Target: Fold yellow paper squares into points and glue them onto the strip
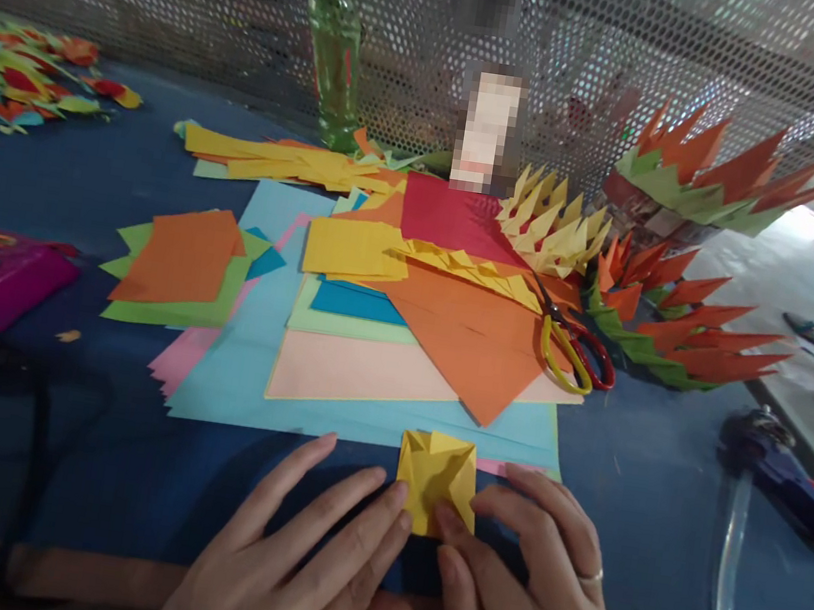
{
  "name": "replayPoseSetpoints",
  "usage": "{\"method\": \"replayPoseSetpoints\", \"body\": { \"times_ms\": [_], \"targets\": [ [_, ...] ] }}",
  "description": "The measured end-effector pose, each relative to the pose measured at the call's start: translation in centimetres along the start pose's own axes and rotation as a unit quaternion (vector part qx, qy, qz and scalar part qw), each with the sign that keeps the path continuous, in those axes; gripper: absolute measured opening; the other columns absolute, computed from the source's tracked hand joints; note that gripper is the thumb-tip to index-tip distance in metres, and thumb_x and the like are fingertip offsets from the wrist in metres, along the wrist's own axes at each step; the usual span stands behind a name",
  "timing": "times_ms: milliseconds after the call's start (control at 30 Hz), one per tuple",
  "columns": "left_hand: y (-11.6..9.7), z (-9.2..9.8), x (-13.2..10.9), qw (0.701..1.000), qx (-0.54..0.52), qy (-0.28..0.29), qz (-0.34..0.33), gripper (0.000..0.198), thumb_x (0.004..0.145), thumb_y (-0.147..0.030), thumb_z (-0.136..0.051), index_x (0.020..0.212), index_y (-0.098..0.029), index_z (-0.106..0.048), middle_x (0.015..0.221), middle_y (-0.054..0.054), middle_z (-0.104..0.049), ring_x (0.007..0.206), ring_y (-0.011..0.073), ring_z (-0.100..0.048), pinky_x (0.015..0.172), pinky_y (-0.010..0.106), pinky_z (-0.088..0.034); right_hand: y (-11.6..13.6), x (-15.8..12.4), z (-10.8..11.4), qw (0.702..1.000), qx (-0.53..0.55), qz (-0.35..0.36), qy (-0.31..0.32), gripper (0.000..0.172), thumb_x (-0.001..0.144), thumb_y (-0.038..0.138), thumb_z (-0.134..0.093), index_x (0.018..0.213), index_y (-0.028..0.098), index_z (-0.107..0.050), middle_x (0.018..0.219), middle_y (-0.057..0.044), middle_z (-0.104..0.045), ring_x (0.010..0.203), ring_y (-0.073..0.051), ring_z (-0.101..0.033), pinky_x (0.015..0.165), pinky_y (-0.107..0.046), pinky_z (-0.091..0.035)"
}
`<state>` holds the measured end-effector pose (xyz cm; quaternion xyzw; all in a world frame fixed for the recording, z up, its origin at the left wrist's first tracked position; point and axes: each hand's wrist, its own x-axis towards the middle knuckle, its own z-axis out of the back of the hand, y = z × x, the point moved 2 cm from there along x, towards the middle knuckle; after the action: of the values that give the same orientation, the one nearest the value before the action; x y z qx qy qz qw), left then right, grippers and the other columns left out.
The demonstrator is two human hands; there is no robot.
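Note:
A small yellow paper square point(437, 481) with folded flaps lies at the near edge of the blue table. My left hand point(313, 544) is flat with its fingers spread. Its index and middle fingertips touch the paper's left edge. On the other side, my right hand point(529, 565), with a ring on one finger, has its fingers bent around the right edge. Its index fingertip presses on the paper's face, and the thumb sits just below it. Beyond the hands are stacked coloured sheets point(367, 421) and a pile of yellow squares point(354, 249).
Scissors point(574, 354) with red and yellow handles lie on an orange sheet. Orange-green spiked paper rings point(677, 323) stand right, near a glue gun point(793, 470). Orange and green squares point(178, 258) lie left. A green bottle point(334, 53) stands behind, against a perforated metal panel.

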<state>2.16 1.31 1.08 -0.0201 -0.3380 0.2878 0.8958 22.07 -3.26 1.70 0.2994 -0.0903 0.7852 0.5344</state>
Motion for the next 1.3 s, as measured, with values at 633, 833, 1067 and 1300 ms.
{"method": "replayPoseSetpoints", "body": {
  "times_ms": [633, 833, 1067, 1300],
  "targets": [
    [0.4, 0.4, -0.2, 0.998, -0.045, -0.037, -0.009, 0.024, 0.097, -0.026, -0.066, 0.116, -0.015, -0.073, 0.120, 0.004, -0.075, 0.113, 0.0213, -0.066, 0.126, 0.047, -0.023, -0.6, 3.2, 0.4, 0.993, 0.021, -0.068, 0.096, 0.036, 0.092, 0.001, -0.040, 0.113, 0.021, -0.061, 0.141, -0.013, -0.049, 0.140, -0.029, -0.035, 0.109, -0.055, -0.045],
    [0.4, 0.5, -0.1, 0.998, -0.036, -0.041, -0.007, 0.021, 0.097, -0.020, -0.063, 0.114, -0.013, -0.073, 0.121, 0.006, -0.075, 0.116, 0.0234, -0.065, 0.124, 0.050, -0.025, -0.4, 2.5, 1.4, 0.993, 0.007, -0.054, 0.102, 0.027, 0.094, 0.002, -0.043, 0.103, 0.021, -0.059, 0.137, -0.010, -0.054, 0.138, -0.027, -0.037, 0.107, -0.051, -0.046],
    [0.0, 1.3, 0.3, 0.997, -0.011, -0.079, -0.015, 0.028, 0.101, -0.021, -0.058, 0.123, -0.008, -0.069, 0.128, 0.009, -0.072, 0.123, 0.0236, -0.062, 0.123, 0.047, -0.028, 0.0, 1.4, 2.4, 0.994, 0.021, -0.020, 0.104, 0.012, 0.097, 0.012, -0.056, 0.101, 0.023, -0.059, 0.125, -0.007, -0.060, 0.132, -0.023, -0.043, 0.106, -0.041, -0.046],
    [-0.7, 0.6, -0.2, 0.999, -0.002, -0.019, -0.051, 0.037, 0.100, -0.028, -0.062, 0.132, -0.012, -0.065, 0.142, 0.007, -0.064, 0.132, 0.0218, -0.056, 0.127, 0.043, -0.020, 0.8, 1.5, 1.6, 0.992, 0.066, -0.051, 0.100, 0.014, 0.098, 0.010, -0.052, 0.098, 0.022, -0.060, 0.109, -0.006, -0.062, 0.107, -0.019, -0.059, 0.091, -0.034, -0.053]
  ]
}}
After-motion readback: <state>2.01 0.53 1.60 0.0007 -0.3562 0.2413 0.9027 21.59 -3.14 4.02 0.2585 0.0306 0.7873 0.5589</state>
